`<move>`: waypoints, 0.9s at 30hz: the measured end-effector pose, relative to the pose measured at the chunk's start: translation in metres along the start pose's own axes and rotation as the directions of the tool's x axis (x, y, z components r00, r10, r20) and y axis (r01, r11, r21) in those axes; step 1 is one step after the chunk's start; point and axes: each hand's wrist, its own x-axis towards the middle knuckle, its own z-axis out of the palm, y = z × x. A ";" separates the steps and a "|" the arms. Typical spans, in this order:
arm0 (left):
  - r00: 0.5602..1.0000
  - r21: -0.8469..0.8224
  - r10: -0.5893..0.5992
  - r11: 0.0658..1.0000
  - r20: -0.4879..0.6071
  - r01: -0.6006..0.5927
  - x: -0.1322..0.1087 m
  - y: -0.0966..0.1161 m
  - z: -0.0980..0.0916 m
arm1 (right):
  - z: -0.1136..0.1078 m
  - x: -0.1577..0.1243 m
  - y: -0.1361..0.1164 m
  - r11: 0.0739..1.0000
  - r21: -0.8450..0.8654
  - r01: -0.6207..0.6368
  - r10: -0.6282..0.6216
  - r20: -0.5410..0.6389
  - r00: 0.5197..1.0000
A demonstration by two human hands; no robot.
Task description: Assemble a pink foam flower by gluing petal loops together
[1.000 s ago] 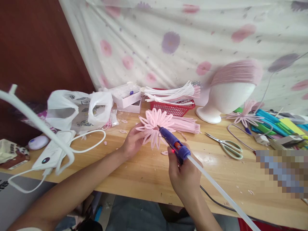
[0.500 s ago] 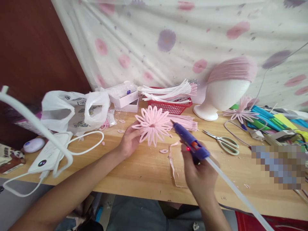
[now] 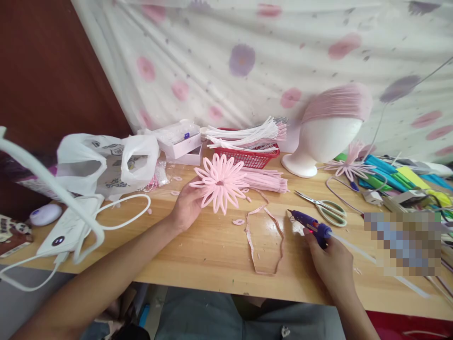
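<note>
Left hand (image 3: 186, 208) extended forward, fingers gripping pink flower (image 3: 223, 194), right hand (image 3: 333, 265) lower, fingers around glue gun (image 3: 310, 226)

Pale pink flower (image 3: 221, 183), made of fuzzy closed loops spread in a full ring round a small darker centre. Pinched at its left edge by the left fingers (image 3: 194, 194), raised over the worktop (image 3: 198, 264), open face toward the near side. Well apart to the right, a dark blue glue gun (image 3: 313, 225), gripped in the right fingers (image 3: 311, 242). Nozzle aimed left and far, red light lit, long translucent glue stick (image 3: 361, 251) trailing from its back toward the near right.
</note>
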 end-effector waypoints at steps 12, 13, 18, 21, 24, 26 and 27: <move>1.000 -0.001 -0.010 1.000 -0.023 0.010 0.000 0.000 -0.001 | -0.010 0.000 0.001 0.987 -0.147 -0.058 0.079 0.139 0.987; 1.000 0.003 -0.010 1.000 -0.023 0.010 0.000 0.000 -0.001 | -0.014 -0.003 0.003 0.989 -0.136 -0.057 0.075 0.126 0.989; 1.000 -0.001 -0.005 1.000 -0.022 0.005 0.000 0.001 -0.001 | -0.037 -0.062 0.008 0.995 -0.049 -0.085 0.070 -0.248 0.966; 1.000 0.002 -0.006 1.000 -0.018 0.006 0.000 0.000 -0.001 | -0.032 -0.106 -0.011 0.981 0.076 0.177 -0.121 -0.470 0.874; 1.000 0.008 -0.012 1.000 -0.017 0.012 0.000 -0.001 -0.001 | -0.005 -0.110 -0.050 0.826 0.215 0.521 -0.474 -0.235 0.849; 1.000 0.012 -0.010 1.000 -0.019 0.010 0.000 -0.001 -0.001 | 0.016 -0.089 -0.080 0.762 0.187 0.620 -0.617 -0.082 0.783; 1.000 0.014 -0.007 1.000 -0.020 0.007 0.000 -0.001 -0.001 | 0.026 -0.076 -0.094 0.760 0.132 0.637 -0.641 -0.016 0.768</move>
